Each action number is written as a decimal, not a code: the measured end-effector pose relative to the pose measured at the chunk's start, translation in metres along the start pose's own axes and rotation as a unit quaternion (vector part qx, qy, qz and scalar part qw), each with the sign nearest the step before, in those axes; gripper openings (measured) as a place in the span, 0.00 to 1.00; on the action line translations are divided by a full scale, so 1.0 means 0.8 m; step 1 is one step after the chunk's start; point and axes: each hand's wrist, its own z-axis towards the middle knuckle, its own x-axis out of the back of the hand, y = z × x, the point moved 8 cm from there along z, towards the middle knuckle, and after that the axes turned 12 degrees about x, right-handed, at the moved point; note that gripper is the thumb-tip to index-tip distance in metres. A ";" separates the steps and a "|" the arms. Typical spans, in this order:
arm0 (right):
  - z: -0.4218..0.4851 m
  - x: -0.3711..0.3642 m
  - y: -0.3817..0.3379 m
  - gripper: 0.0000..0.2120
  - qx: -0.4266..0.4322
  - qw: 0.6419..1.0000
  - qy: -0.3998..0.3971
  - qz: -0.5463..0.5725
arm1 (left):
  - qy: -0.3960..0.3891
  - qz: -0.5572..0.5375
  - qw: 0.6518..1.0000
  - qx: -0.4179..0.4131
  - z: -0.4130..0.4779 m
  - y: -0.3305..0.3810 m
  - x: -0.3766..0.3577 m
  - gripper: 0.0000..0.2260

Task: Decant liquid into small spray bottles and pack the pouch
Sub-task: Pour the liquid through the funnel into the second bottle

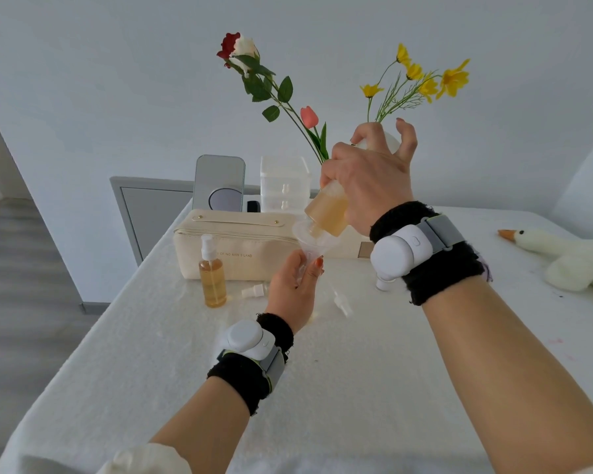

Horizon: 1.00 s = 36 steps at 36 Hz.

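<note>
My forearms, in black wristbands point(250, 374), reach over the white counter point(151, 371). My left hand point(290, 285) curls round a clear funnel point(308, 236), perhaps with a small bottle beneath. My right hand point(367, 186) grips a tilted amber bottle point(327, 210), its mouth in the funnel. Behind, a cream pouch point(237, 248) reads "OF NO MAN'S LAND". A filled spray bottle point(212, 271) stands before it, near the counter's left edge. A plush goose point(562, 254) lies to the right.
</note>
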 end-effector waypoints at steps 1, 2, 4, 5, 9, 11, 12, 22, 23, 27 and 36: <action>0.000 0.000 0.000 0.22 0.000 1.000 0.000 0.001 | 0.000 0.000 1.000 0.000 0.000 0.000 0.000 0.12; 0.000 0.000 -0.001 0.22 0.001 1.000 0.001 0.003 | 0.001 -0.001 1.000 0.000 -0.001 0.000 0.000 0.12; -0.001 0.000 -0.001 0.22 0.003 1.000 -0.002 0.003 | 0.003 -0.001 1.000 0.002 -0.001 0.000 0.000 0.11; -0.001 0.000 -0.002 0.23 0.006 1.000 -0.005 0.002 | 0.003 -0.001 1.000 0.003 -0.001 -0.001 0.001 0.11; -0.001 0.000 -0.003 0.24 0.012 1.000 -0.011 -0.002 | -0.001 -0.008 1.000 0.007 -0.001 -0.001 0.001 0.12; -0.002 0.000 -0.003 0.24 0.016 1.000 -0.009 -0.001 | -0.002 -0.009 1.000 0.008 -0.001 0.000 0.001 0.13; -0.002 0.001 -0.004 0.23 0.018 1.000 -0.007 0.001 | -0.003 -0.009 1.000 0.007 -0.001 0.000 0.001 0.13; -0.002 -0.001 -0.005 0.22 0.015 1.000 -0.004 -0.001 | -0.001 -0.006 1.000 0.007 -0.002 0.001 0.001 0.12; -0.002 -0.001 -0.005 0.22 0.015 1.000 -0.004 0.001 | -0.001 -0.007 1.000 0.008 -0.002 0.000 0.001 0.12; -0.002 -0.001 -0.006 0.23 0.016 1.000 -0.004 0.002 | -0.001 -0.007 1.000 0.009 -0.003 0.001 0.001 0.11; -0.001 0.001 -0.006 0.22 0.015 1.000 -0.003 0.002 | -0.004 -0.009 1.000 0.006 -0.004 0.002 0.001 0.11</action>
